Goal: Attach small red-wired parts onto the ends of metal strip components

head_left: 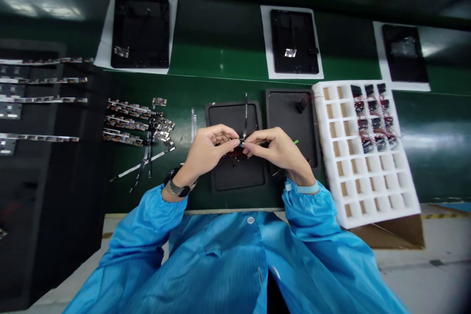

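Note:
My left hand (pixel 213 147) and my right hand (pixel 274 149) meet over a black tray (pixel 239 181), thumbs and forefingers pinched together. Between the fingertips is a small circuit board (pixel 242 143), mostly covered by them. A black flat ribbon cable (pixel 246 113) rises from that spot toward the far side of the tray. Below the fingers, dark red wires (pixel 235 156) show in part; what they belong to is hidden. To the left of my left hand lie a pile of small circuit boards (pixel 162 128) and several loose ribbon cables (pixel 145 159).
On the right, a white foam tray (pixel 344 167) holds black parts (pixel 371 105) with red wires in some pockets. A second black tray (pixel 290 113) carries one black part (pixel 301 104). Black tablet-like panels (pixel 140 32) lie on white sheets behind. Component strips (pixel 44 99) lie far left.

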`<state>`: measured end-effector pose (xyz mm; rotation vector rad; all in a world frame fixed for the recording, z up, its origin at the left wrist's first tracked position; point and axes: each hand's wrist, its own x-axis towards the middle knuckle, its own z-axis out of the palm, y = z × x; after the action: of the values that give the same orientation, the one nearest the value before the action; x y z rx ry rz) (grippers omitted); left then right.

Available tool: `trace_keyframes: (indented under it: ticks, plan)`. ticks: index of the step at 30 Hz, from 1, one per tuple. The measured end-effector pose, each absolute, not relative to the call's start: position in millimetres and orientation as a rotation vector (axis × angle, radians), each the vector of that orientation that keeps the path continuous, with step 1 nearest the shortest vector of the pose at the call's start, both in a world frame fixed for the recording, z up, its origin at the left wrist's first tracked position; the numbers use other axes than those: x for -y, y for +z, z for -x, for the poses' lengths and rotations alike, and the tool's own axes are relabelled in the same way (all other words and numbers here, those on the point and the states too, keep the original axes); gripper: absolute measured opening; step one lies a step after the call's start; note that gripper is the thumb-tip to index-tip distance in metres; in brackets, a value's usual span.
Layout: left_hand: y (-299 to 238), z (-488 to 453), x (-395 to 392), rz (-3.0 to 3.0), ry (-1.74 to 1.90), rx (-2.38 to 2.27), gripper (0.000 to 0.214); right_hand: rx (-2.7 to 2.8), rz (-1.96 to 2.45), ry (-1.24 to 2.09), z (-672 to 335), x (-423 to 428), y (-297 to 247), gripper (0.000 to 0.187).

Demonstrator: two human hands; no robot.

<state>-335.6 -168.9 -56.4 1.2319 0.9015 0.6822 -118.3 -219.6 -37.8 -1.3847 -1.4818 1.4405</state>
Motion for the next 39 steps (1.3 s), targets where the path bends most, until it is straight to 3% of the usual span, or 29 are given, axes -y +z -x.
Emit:
trace_keyframes:
  ticks: [21, 39]
  plan:
    - [-57, 336, 173, -1.46, 0.676, -0.996, 0.003, 1.665, 1.495, 1.336, 122, 219, -39, 0.022]
    - [-55, 341, 165, -1.275, 0.578, -0.89, 0.009, 1.568, 1.441, 1.428, 120, 221, -38, 0.023]
